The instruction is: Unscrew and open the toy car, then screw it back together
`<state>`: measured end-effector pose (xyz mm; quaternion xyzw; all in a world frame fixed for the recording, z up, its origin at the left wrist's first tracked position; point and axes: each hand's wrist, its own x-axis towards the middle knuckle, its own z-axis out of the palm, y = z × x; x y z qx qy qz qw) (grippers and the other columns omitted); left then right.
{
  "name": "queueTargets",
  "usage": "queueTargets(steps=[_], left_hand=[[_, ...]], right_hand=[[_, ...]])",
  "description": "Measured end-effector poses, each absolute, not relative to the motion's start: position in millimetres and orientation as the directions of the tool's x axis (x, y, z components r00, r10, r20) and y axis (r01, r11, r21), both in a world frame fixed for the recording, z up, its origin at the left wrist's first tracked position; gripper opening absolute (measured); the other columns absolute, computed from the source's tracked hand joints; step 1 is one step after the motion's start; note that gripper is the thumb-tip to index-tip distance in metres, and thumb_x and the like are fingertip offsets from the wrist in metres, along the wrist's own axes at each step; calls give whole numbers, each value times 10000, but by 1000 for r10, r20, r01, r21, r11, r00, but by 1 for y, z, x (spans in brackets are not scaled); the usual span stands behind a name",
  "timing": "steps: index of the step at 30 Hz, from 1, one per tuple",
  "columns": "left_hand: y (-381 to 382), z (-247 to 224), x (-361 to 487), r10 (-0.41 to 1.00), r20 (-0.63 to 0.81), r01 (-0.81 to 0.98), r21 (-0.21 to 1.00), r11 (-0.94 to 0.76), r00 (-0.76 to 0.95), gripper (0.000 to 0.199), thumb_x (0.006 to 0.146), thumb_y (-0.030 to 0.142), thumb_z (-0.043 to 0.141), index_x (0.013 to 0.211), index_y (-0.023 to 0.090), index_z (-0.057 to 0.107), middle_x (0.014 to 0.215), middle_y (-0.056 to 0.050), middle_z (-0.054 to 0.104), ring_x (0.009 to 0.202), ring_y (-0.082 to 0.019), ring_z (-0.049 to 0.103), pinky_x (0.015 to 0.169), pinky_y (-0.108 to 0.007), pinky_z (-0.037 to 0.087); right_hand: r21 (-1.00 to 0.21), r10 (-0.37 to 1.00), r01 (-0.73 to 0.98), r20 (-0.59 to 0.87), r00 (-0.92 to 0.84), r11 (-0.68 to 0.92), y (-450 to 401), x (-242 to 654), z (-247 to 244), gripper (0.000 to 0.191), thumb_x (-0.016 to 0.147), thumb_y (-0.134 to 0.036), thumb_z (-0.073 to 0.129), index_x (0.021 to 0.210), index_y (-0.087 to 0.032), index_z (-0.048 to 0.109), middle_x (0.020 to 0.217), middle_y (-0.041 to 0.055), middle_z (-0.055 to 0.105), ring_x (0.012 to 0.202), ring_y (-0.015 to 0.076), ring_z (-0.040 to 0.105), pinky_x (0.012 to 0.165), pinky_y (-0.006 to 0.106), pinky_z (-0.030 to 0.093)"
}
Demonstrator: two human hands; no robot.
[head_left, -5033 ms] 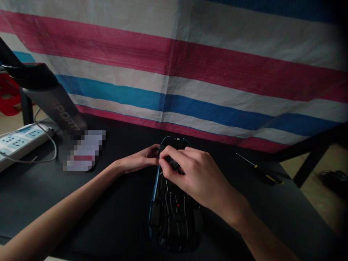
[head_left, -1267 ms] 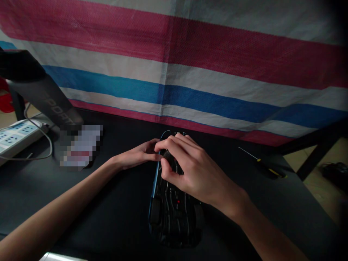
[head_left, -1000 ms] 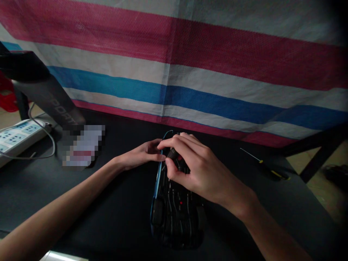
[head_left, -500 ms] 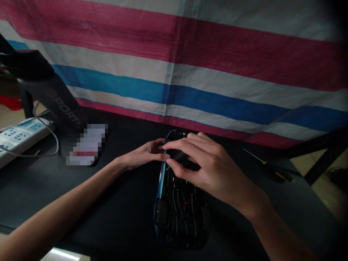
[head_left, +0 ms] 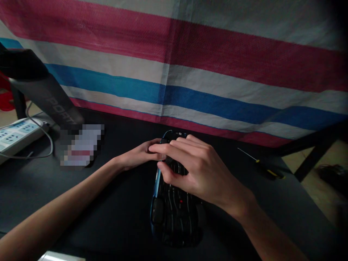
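Observation:
A blue toy car lies upside down on the black table, its dark underside facing up and its wheels showing. At the car's far left side, my left hand grips the edge near a wheel, thumb on top and the other fingers partly hidden. My right hand hovers over the far half of the car. Its index finger and thumb are spread apart around my left thumb tip, and I see nothing held between them. The far right part of the underside is covered by my right hand.
Right of the car lies a black-and-yellow screwdriver. To the left are a blurred-out flat object, a dark bottle marked SPORT and a white power strip with a cable. A striped sheet hangs behind the table.
My right hand has shifted left over the car, its index finger now reaching past the car's left edge across my left fingers. My left hand keeps its grip. The whole view has shifted slightly.

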<state>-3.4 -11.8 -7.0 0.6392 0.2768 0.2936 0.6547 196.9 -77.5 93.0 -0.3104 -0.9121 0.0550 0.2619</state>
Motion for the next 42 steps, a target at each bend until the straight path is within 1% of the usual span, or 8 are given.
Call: queueTargets(steps=[4,9,16,21,25,33,37,42], left_hand=[[-12,-4,-2,739,-14,6,1000,14,673,356,875,286,711,1188,135,636,1207,-100,684,1180,-267,606,1014,-377,467],[-14,-1,-1,747,-32,-20,998,61,664,397,843,244,727,1212,157,612,1157,-63,688,1129,-240,615,942,-322,482],[-11,-7,0,732,2,-88,993,79,681,393,822,206,750,1189,152,620,1118,-53,686,1033,-201,625,916,-300,480],[-11,-10,-1,729,-5,-143,980,141,684,319,805,210,776,1089,162,640,892,-11,685,909,-177,635,842,-281,495],[-11,-8,-1,735,-4,-113,987,111,678,363,809,212,780,1137,158,637,977,-39,690,940,-180,625,848,-275,496],[-11,-8,-2,735,-11,-103,989,109,678,379,823,243,773,1168,161,640,1063,-56,695,1007,-212,634,897,-310,501],[-10,-7,-2,717,6,-113,988,102,697,369,838,245,768,1173,162,639,1150,-76,682,1051,-219,630,927,-317,491],[-12,-5,-1,717,-15,-113,985,131,697,362,841,255,764,1167,161,636,1119,-69,690,1088,-227,625,948,-323,480]], right_hand=[[-262,585,528,467,-663,808,-78,192,91,303,959,-137,526,1245,-170,620,1061,49,712,982,199,633,921,365,438],[-229,576,546,517,-633,806,-78,191,89,190,982,-176,507,1042,-145,684,874,45,699,825,192,621,819,360,441],[-210,583,570,530,-617,794,-76,191,90,177,989,-179,506,1003,-156,681,887,53,706,853,197,607,833,365,425],[-217,615,602,509,-602,769,-76,193,88,175,1000,-228,511,995,-167,674,835,44,697,786,191,588,795,362,428],[-218,604,587,509,-613,779,-76,192,89,134,973,-192,531,1015,-168,655,921,57,705,874,205,598,828,368,426],[-226,601,585,534,-594,779,-75,190,88,112,960,-188,548,1026,-167,636,903,37,695,839,192,591,817,354,432],[-248,611,580,524,-593,776,-75,188,87,178,920,-149,555,1090,-148,611,975,52,693,903,203,598,855,358,443],[-273,651,606,484,-584,747,-76,190,89,132,947,-181,531,1053,-165,609,949,51,691,858,202,597,848,361,455]])
